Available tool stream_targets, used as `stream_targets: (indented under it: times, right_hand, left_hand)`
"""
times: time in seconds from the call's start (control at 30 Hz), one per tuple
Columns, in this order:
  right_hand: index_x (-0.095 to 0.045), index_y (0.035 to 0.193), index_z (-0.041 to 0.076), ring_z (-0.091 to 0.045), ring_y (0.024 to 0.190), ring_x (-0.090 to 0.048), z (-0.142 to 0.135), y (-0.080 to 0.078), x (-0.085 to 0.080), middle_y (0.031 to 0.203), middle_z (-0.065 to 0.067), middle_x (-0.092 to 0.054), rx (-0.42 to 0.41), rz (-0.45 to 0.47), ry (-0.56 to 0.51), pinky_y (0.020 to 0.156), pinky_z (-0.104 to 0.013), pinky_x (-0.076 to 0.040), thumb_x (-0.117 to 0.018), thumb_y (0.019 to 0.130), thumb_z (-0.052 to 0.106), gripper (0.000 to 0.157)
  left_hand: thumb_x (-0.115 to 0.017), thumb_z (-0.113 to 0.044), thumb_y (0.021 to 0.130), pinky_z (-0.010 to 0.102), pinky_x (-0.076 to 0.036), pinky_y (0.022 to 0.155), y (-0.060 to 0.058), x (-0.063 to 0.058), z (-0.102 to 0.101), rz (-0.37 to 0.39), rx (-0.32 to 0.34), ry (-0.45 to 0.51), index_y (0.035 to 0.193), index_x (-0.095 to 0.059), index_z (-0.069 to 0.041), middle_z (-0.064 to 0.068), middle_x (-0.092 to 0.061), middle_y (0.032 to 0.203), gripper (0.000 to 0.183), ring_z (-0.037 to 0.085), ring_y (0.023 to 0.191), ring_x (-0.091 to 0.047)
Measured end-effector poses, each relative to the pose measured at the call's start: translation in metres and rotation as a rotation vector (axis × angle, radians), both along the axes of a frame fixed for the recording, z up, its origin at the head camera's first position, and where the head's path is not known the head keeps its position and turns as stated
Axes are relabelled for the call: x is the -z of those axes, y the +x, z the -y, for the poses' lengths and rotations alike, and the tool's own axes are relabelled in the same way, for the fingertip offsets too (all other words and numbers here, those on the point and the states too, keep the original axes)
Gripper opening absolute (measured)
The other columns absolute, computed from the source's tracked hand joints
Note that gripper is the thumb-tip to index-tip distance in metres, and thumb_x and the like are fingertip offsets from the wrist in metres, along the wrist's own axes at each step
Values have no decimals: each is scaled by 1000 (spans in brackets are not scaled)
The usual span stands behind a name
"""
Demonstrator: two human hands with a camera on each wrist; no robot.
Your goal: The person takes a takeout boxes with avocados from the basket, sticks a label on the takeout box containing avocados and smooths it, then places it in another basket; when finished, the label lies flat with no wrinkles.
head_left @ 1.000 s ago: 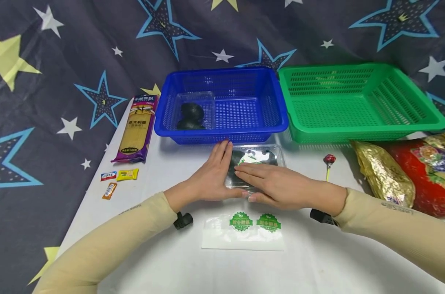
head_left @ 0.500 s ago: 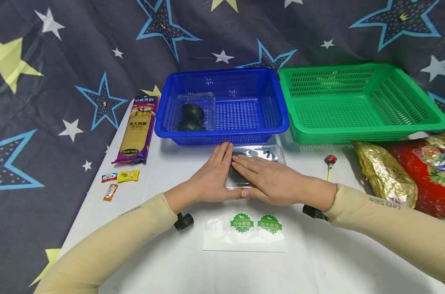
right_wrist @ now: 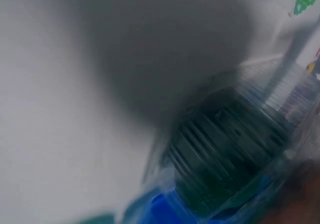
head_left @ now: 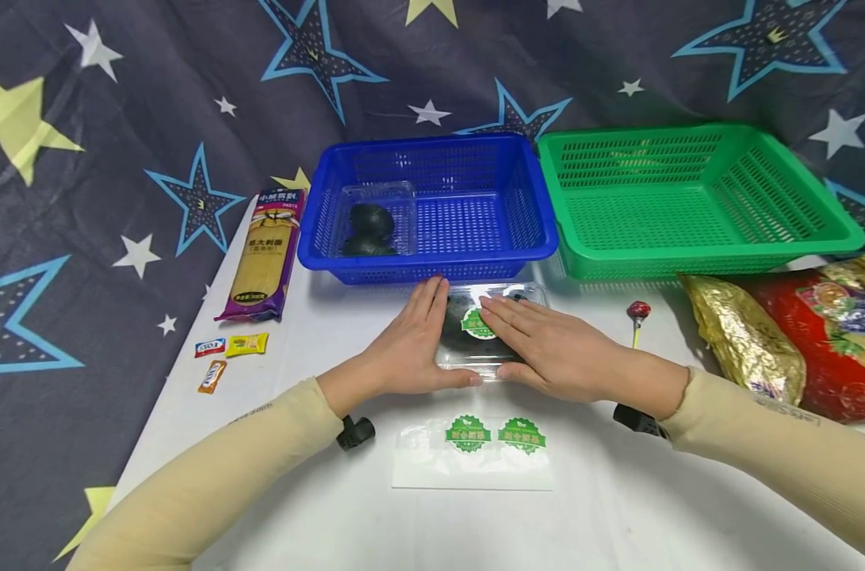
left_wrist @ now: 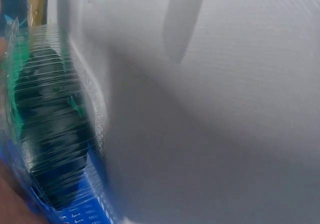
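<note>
A clear plastic box [head_left: 468,349] with dark, rounded fruit inside, like avocados, lies on the white table. A round green sticker [head_left: 480,323] is on its lid. Along the box's left side rests my left hand [head_left: 412,349], fingers straight and thumb stretched along the front edge. My right hand [head_left: 564,349] lies flat over the right part of the lid, its fingertips at the sticker's edge and its thumb by the front rim. The ribbed side of the plastic box [left_wrist: 55,124] shows in the left wrist view, and in the right wrist view too.
Behind stand a blue basket [head_left: 475,262] holding another clear box [head_left: 403,214] of dark fruit, and a green basket [head_left: 710,258]. A sticker sheet [head_left: 471,472] lies in front. Pasta [head_left: 264,254] and small candies [head_left: 246,343] lie left; a lollipop [head_left: 639,309] and shiny bags [head_left: 839,341] right.
My right hand slid left over the lid, covering the sticker, then moved back right, so the sticker shows again and the thumbs are apart. My left hand has stayed in place.
</note>
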State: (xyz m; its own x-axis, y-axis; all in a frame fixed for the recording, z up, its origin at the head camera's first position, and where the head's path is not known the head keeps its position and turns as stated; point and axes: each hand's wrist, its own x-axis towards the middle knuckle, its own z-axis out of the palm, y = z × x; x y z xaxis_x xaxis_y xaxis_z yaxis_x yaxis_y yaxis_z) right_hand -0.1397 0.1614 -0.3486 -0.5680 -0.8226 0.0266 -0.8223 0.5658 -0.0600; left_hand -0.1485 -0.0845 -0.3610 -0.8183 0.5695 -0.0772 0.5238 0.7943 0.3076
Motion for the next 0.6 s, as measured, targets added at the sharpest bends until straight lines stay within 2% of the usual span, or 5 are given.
stream_targets:
  times: [0.17,0.37,0.6]
  right_hand:
    - [-27,148,-1,-29,143,-21,-10,10,2,155,-16,-25,9,-22,-23,113,-46,-24,-43,98,48,72]
    - [-28,148,-1,-28,143,-21,-13,24,2,156,-13,-24,-11,1,-48,113,-45,-25,-47,98,45,71]
    - [-25,149,0,-27,143,-20,-1,21,4,156,-12,-22,-61,30,-89,115,-42,-21,-42,99,46,70]
  left_hand:
    - [-54,-80,72,37,-4,116,0,0,-1,6,-7,-3,150,6,2,20,7,158,128,32,145,5]
    - [-56,-79,72,38,-5,116,0,0,-1,2,-10,7,150,5,3,21,7,157,129,34,145,3]
    - [-57,-78,72,41,-6,117,0,1,-1,31,-8,27,150,7,1,19,11,157,128,33,144,8]
